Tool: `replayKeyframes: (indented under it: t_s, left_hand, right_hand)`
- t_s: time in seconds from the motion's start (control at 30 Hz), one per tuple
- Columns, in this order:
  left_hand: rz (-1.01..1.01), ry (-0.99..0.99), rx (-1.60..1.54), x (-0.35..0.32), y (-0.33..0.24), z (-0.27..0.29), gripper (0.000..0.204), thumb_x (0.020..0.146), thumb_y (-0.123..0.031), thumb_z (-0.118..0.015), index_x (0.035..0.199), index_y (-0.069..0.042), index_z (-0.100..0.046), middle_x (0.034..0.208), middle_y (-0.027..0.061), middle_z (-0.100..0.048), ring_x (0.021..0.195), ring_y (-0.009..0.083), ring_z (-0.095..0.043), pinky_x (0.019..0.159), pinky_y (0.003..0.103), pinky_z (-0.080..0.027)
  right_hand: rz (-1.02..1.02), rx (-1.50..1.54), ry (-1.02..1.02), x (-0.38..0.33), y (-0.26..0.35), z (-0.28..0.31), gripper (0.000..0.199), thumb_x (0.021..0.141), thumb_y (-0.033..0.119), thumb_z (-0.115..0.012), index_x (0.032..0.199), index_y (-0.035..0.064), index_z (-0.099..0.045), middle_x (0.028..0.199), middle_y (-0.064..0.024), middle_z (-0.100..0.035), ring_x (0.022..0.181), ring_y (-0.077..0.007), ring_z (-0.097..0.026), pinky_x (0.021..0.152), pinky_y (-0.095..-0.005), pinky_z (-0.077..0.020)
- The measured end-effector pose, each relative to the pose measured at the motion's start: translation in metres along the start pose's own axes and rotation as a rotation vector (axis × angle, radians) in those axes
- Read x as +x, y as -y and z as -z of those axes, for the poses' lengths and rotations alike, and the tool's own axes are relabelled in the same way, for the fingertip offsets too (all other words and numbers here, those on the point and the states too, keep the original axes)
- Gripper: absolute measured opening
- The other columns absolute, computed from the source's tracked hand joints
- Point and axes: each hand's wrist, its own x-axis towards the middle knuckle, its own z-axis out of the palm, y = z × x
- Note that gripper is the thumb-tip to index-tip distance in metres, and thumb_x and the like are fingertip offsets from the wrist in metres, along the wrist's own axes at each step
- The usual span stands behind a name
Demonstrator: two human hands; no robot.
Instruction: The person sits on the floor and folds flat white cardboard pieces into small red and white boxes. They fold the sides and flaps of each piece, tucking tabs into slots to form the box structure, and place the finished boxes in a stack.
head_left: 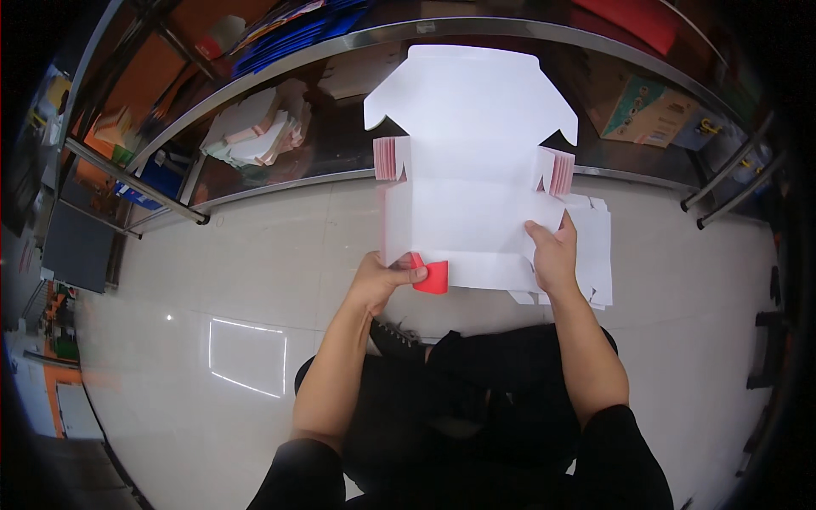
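The thumb and fingers of the left hand (378,282) close on a small red flap (437,278) at the near left corner of the white box blank (476,183), apparently to keep that flap folded over the panel. The right hand (554,259) pinches the near part of the right edge, thumb on the white face and the other fingers largely hidden; the opposed holds probably keep the wide piece level and steady. The blank is held open in front of the knees, white face up, its far end overlapping the front edge of the lower shelf (340,165) in view; whether it rests there cannot be told. Layered pink-edged tabs (391,159) at both sides suggest several blanks nested together. Further white sheets (597,246) show beyond the right hand; their support is unclear. Flattened white cartons (255,127) lie near the shelf's left end, and a brown carton (646,112) stands toward its right end.
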Motion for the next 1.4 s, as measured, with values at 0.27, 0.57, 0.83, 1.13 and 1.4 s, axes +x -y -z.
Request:
replayKeyframes:
  t_s: [0.27,0.57,0.83,1.13,1.4]
  left_hand:
    - [-0.035,0.012,0.075,0.005,0.006,-0.006,0.084,0.062,-0.007,-0.095,0.134,0.001,-0.054,0.128,0.0151,-0.062,0.123,0.0251,-0.056,0.105,0.042,-0.043]
    - [-0.132,0.413,-0.652,-0.002,0.005,0.032,0.075,0.086,-0.030,-0.080,0.143,0.004,-0.045,0.135,0.0148,-0.059,0.125,0.0257,-0.054,0.108,0.041,-0.042]
    - [-0.161,-0.346,-0.224,-0.010,-0.013,-0.027,0.043,0.097,-0.016,-0.065,0.132,0.007,-0.053,0.122,0.0154,-0.065,0.108,0.0237,-0.065,0.093,0.036,-0.052]
    - [-0.406,-0.521,-0.303,-0.010,-0.024,-0.014,0.047,0.097,-0.013,-0.064,0.136,0.006,-0.046,0.125,0.0168,-0.061,0.107,0.0260,-0.064,0.092,0.039,-0.053]
    - [-0.353,-0.398,-0.453,-0.025,-0.027,-0.025,0.047,0.099,-0.015,-0.061,0.138,0.005,-0.044,0.126,0.0177,-0.060,0.111,0.0281,-0.063,0.094,0.041,-0.053]
  right_hand:
    - [-0.049,-0.038,0.058,0.001,0.002,-0.001,0.043,0.089,-0.002,-0.060,0.132,-0.0060,-0.052,0.119,-0.0138,-0.065,0.107,-0.0201,-0.063,0.096,-0.0342,-0.0492]
    - [-0.137,-0.165,0.247,0.002,0.021,0.007,0.042,0.089,0.004,-0.063,0.129,-0.0061,-0.057,0.118,-0.0146,-0.067,0.108,-0.0215,-0.064,0.096,-0.0337,-0.0482]
    - [0.017,-0.491,0.458,-0.008,0.037,-0.008,0.064,0.086,0.017,-0.074,0.141,-0.0034,-0.049,0.128,-0.0208,-0.062,0.116,-0.0290,-0.062,0.104,-0.0357,-0.0449]
    - [-0.199,-0.284,0.472,0.002,0.017,-0.006,0.046,0.090,0.020,-0.077,0.123,-0.0068,-0.060,0.108,-0.0144,-0.071,0.097,-0.0201,-0.069,0.085,-0.0337,-0.0562]
    - [0.181,-0.633,0.191,-0.018,0.006,-0.023,0.022,0.088,0.010,-0.073,0.103,-0.0043,-0.066,0.089,-0.0150,-0.070,0.072,-0.0192,-0.070,0.064,-0.0325,-0.0544]
